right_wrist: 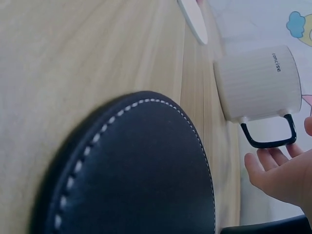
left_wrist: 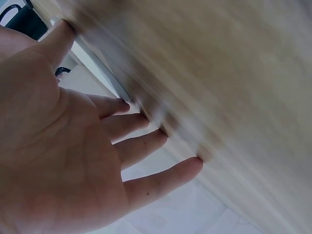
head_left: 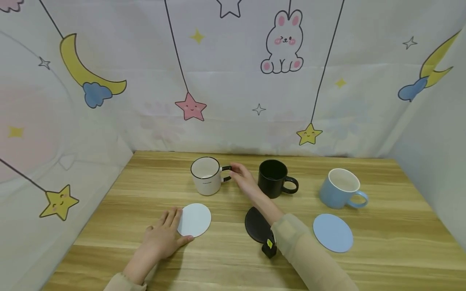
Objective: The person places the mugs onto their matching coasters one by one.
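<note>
My right hand (head_left: 245, 180) reaches to the black-trimmed handle of a white mug (head_left: 205, 182). In the right wrist view its fingertips lie at the handle's outer side, and the thumb stands apart from them, not closed round it. The mug (right_wrist: 258, 83) is upright on the table. My left hand (head_left: 162, 238) lies with spread fingers at the left edge of a round white coaster (head_left: 196, 220). In the left wrist view its fingers are extended, tips at the tabletop, and the coaster's thin edge shows beyond the thumb.
A black mug (head_left: 271, 184) stands just right of my right hand, with a black stitched coaster (right_wrist: 151, 170) under my forearm. Farther right are a light blue mug (head_left: 333, 196) and a blue coaster (head_left: 333, 233). A small black block (head_left: 269, 248) shows by my right sleeve.
</note>
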Demonstrator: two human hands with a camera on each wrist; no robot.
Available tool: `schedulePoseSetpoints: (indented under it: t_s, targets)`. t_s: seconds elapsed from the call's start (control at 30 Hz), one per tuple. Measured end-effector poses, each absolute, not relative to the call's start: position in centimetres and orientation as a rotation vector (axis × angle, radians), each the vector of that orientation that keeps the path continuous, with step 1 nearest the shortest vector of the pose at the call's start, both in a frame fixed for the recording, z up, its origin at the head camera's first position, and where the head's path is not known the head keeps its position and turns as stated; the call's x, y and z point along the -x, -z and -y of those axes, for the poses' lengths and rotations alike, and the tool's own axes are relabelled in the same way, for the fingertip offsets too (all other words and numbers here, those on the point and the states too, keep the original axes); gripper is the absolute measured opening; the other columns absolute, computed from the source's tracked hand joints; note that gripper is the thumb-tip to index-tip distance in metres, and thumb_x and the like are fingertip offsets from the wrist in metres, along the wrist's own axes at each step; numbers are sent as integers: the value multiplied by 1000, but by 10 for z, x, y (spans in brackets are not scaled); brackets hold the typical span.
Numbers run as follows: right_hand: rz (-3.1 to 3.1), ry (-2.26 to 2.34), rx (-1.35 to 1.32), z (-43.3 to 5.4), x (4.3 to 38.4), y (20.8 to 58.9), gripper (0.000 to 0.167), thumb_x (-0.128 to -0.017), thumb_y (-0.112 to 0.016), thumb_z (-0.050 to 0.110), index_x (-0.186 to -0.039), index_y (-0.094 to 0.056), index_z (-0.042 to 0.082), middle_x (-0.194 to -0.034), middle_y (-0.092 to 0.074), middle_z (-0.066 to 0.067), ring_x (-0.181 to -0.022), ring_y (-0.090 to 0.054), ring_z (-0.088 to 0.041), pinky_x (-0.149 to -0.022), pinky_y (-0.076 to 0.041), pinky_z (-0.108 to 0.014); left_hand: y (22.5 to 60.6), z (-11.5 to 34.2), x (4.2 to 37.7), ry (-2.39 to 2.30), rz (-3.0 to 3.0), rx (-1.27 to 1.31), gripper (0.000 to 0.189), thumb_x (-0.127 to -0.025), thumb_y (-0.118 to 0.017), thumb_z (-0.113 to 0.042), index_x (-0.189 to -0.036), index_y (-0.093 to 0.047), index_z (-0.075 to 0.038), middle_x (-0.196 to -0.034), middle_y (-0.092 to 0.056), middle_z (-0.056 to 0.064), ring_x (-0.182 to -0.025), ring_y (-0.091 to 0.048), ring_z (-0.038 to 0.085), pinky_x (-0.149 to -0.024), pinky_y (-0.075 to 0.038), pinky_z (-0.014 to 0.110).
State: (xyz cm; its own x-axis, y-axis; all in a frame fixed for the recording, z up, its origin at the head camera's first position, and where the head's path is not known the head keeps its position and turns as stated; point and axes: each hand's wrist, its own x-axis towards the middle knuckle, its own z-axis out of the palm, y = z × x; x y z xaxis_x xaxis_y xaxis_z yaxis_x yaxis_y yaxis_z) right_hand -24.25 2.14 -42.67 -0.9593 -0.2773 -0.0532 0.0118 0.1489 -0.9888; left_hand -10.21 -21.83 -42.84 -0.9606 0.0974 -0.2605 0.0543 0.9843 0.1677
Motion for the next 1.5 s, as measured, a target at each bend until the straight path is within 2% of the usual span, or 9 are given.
schedulePoseSetpoints:
  t_s: [0.13, 0.3, 0.53, 0.87, 1.0, 1.2, 1.3, 1.4, 1.5]
  targets:
    - [-2198, 1910, 258, -18, 247, 429, 46, -101, -48, 23, -143, -41, 5, -147, -42, -17, -139, -39, -32, -110, -37, -51, 428, 218, 101, -240, -2859, -105, 96, -86, -55, -62, -152, -22, -1, -158, -20, 22, -143, -24, 47, -97, -31, 75]
    - [-2192, 1908, 236, -13, 251, 428, 45, -101, -48, 25, -141, -44, 4, -148, -42, -16, -139, -39, -30, -110, -37, -49, 429, 217, 101, -245, -2860, -98, 96, -86, -55, -62, -152, -21, -1, -159, -19, 22, -143, -23, 46, -98, -29, 75]
    - [-2224, 1924, 211, -6, 260, 428, 38, -101, -49, 25, -131, -53, 1, -128, -57, -20, -120, -52, -32, -100, -43, -46, 430, 217, 104, -241, -2878, -106, 96, -86, -55, -63, -152, -22, -1, -159, -20, 21, -143, -24, 46, -98, -30, 75]
    - [-2193, 2015, 143, -1, 268, 432, 32, -99, -54, 26, -108, -63, -3, -114, -64, -28, -112, -58, -40, -87, -46, -39, 429, 216, 103, -252, -2881, -100, 95, -86, -57, -61, -151, -23, 0, -158, -21, 22, -143, -24, 46, -98, -30, 75]
    - [-2198, 2016, 129, 1, 268, 433, 31, -96, -59, 27, -105, -64, -3, -109, -66, -25, -110, -60, -39, -79, -44, -33, 428, 216, 101, -256, -2878, -95, 94, -86, -57, -60, -151, -24, 1, -158, -21, 22, -143, -24, 46, -98, -29, 75]
    - [-2205, 2009, 142, 4, 271, 434, 34, -95, -60, 26, -103, -63, -7, -106, -66, -24, -107, -62, -39, -77, -43, -31, 426, 216, 100, -245, -2877, -89, 93, -87, -56, -59, -151, -24, 1, -158, -21, 22, -143, -24, 46, -99, -30, 74]
    - [-2220, 2011, 158, 5, 272, 436, 31, -95, -60, 25, -95, -63, -6, -95, -66, -20, -96, -62, -36, -73, -42, -30, 427, 216, 99, -240, -2874, -88, 94, -87, -56, -60, -151, -23, 0, -158, -20, 22, -143, -23, 46, -99, -29, 74]
    - [-2232, 2016, 173, 6, 272, 437, 31, -95, -60, 25, -85, -59, -5, -83, -63, -15, -81, -59, -28, -69, -40, -32, 428, 216, 99, -235, -2878, -92, 94, -87, -55, -60, -151, -24, 0, -158, -20, 22, -143, -24, 46, -99, -30, 74]
    - [-2247, 2000, 172, 7, 272, 438, 31, -95, -60, 25, -78, -58, -1, -75, -60, -8, -75, -57, -20, -68, -41, -32, 429, 216, 98, -233, -2889, -97, 94, -86, -56, -60, -150, -25, 1, -158, -21, 22, -143, -25, 46, -98, -31, 74]
